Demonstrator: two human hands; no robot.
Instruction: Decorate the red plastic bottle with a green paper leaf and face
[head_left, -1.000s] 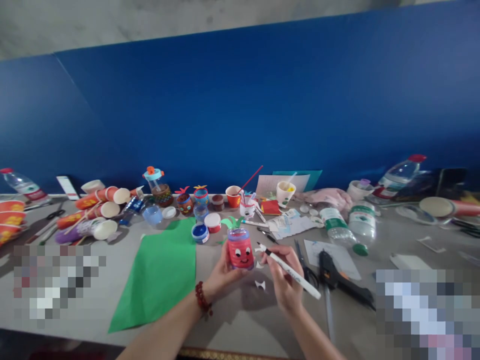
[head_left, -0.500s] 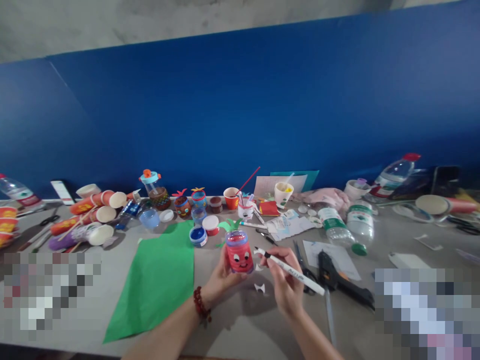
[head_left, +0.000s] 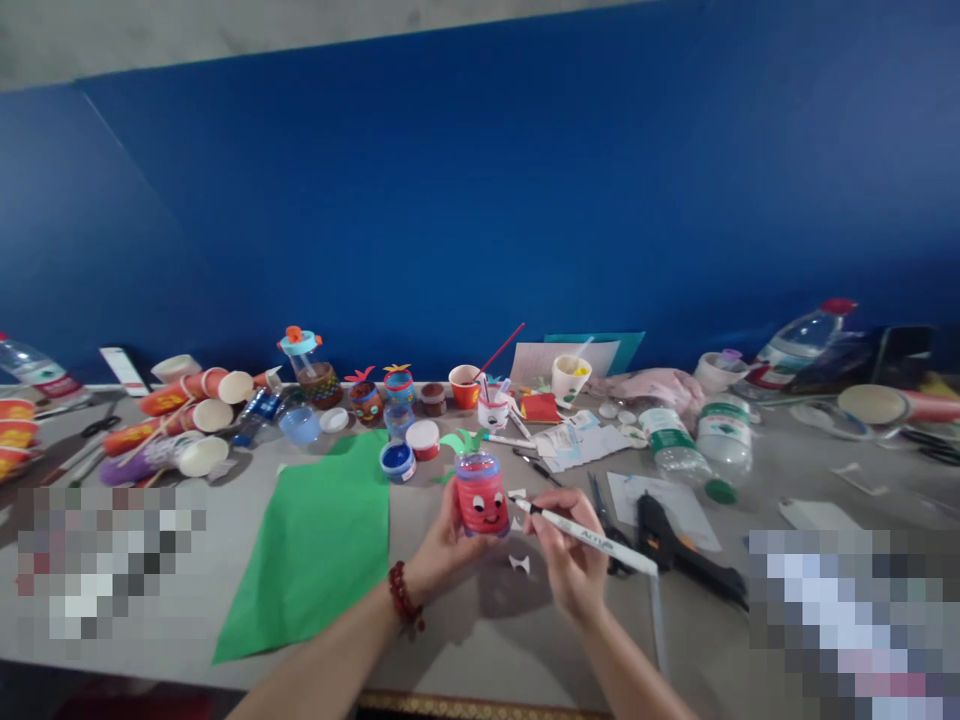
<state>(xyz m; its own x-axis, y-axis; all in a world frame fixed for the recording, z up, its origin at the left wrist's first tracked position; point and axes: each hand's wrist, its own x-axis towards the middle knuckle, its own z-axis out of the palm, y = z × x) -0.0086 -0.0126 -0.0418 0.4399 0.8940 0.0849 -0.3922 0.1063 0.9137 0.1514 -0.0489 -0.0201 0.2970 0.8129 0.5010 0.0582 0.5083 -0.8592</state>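
My left hand (head_left: 444,543), with a beaded bracelet (head_left: 403,592) at the wrist, grips a red-painted plastic cup (head_left: 481,500). The cup has a clear rim, eyes and a smile on its front, and green paper leaves (head_left: 465,442) at its top. Between the fingers of my right hand (head_left: 574,550) is a white acrylic marker (head_left: 596,538), its dark tip pointing left, close to the cup's right side. Whether the tip touches the cup I cannot tell. White paper scraps (head_left: 519,564) lie on the table between the hands.
Green paper (head_left: 311,560) lies left of the cup. Behind it stand a blue paint jar (head_left: 397,461) and small decorated cups (head_left: 365,402). To the right are a black glue gun (head_left: 686,550), scissors (head_left: 604,510) and plastic bottles (head_left: 724,440). Stacked paper cups (head_left: 191,393) lie at the left.
The view has shifted slightly. The red cup has turned a little, its face now more to the right, and the marker tip stays near its side. Both grips are unchanged.
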